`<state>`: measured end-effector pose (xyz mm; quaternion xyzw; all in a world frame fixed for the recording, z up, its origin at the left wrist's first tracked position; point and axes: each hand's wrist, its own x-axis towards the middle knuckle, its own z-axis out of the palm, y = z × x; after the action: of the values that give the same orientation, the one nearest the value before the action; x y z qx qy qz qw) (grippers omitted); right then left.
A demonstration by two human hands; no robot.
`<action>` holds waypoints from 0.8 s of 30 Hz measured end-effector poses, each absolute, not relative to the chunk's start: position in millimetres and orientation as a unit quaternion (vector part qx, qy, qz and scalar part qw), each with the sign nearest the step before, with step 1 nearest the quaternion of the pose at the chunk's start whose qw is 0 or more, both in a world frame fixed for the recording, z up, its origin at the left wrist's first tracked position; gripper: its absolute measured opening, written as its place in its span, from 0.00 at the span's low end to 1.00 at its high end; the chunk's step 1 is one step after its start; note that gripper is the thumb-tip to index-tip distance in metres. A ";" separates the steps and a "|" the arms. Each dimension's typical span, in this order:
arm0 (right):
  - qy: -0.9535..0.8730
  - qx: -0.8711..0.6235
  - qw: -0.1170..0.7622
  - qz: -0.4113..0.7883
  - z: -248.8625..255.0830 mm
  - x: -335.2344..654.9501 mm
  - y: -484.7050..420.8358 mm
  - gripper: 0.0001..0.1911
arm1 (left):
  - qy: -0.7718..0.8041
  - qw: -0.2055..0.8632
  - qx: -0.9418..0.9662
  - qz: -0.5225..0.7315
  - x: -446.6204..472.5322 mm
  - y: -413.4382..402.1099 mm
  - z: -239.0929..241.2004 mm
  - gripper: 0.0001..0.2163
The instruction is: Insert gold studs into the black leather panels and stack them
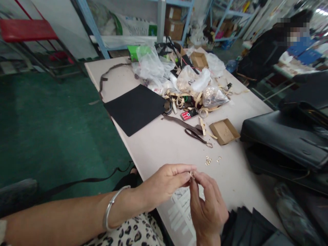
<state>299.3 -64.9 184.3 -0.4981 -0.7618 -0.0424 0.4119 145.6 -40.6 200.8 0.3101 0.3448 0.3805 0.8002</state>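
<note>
Above the near edge of the table, my left hand (164,186) and my right hand (208,208) meet at the fingertips. Both pinch a small shiny metal piece (192,174), partly hidden by the fingers; its exact kind is too small to make out. Just beyond lie several small gold-coloured metal pieces (208,160) on the tabletop. Farther back is a dark strap loop (196,135) with a metal ring (209,145) at its end. An open cardboard box (224,132) beside it holds a few similar gold bits.
A black sheet (135,109) lies at the table's left edge. Plastic bags (153,66), tan strips and a red-labelled item (189,114) crowd the far end. Black bags (287,136) are piled on the right, black pieces (252,227) near my right wrist. A person (266,48) sits behind.
</note>
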 end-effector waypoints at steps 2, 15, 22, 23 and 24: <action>-0.766 -0.499 0.403 -0.048 183.4 300.4 -66.1 0.08 | 0.357 0.791 0.317 0.383 145.1 -41.5 199.1 0.19; -0.752 -0.524 0.395 -0.059 179.4 290.3 -69.3 0.07 | 0.374 0.736 0.377 0.419 143.3 -44.9 196.1 0.18; -0.730 -0.547 0.409 -0.025 180.7 280.1 -70.0 0.06 | 0.338 0.776 0.281 0.452 142.4 -42.5 192.1 0.19; -0.728 -0.550 0.409 -0.021 180.8 279.8 -69.8 0.06 | 0.335 0.782 0.266 0.453 142.4 -42.7 191.3 0.19; -0.726 -0.552 0.410 -0.017 180.7 279.9 -69.3 0.06 | 0.334 0.788 0.249 0.453 142.4 -43.1 190.3 0.19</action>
<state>279.9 -69.3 180.7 -0.5524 -0.7255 -0.0169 0.4101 142.4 -43.1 190.3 0.2493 0.3338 0.4530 0.7882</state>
